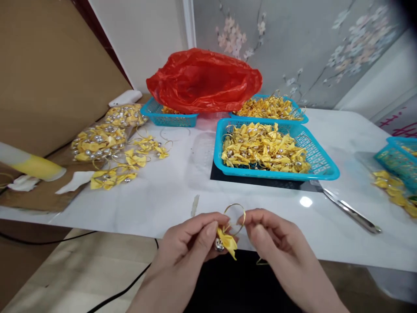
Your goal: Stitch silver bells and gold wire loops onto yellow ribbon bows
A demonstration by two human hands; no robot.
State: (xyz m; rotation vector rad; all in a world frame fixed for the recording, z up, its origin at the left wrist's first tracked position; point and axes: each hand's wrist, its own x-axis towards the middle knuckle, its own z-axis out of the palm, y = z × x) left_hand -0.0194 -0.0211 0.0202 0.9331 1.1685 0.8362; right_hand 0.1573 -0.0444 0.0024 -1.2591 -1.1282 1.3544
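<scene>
Left hand: the left hand (189, 243) is clenched in a pinch, thumb and fingers grasping the yellow bow (228, 244) from its left side.
Right hand: the right hand (273, 239) grasps the right side of the gold ring (234, 204) between thumb and fingertips.
Bow: 1 small ribbon bow, held in the air just off the near edge of the counter (182, 187), between the 2 hands, with a silver bell (219, 246) at its lower left.
Ring: a thin wire loop that stands up above the bow and joins it at the bottom.
Nearest basket: a blue basket (276, 174) filled with more yellow bows sits on the counter beyond the hands.
Rear: a red plastic bag (203, 80) lies over the back-left basket (169, 118), and a third basket (301, 116) of gold pieces stands just behind the nearest one.
Right: a metal tool (352, 213) lies flat on the counter, near the front corner of the nearest basket.
Left: loose bows (130, 165) are spread on the counter, with tight bundles of bows (97, 143) just beside them on brown cardboard.
Floor: a black cable (124, 289) runs below the counter edge.
</scene>
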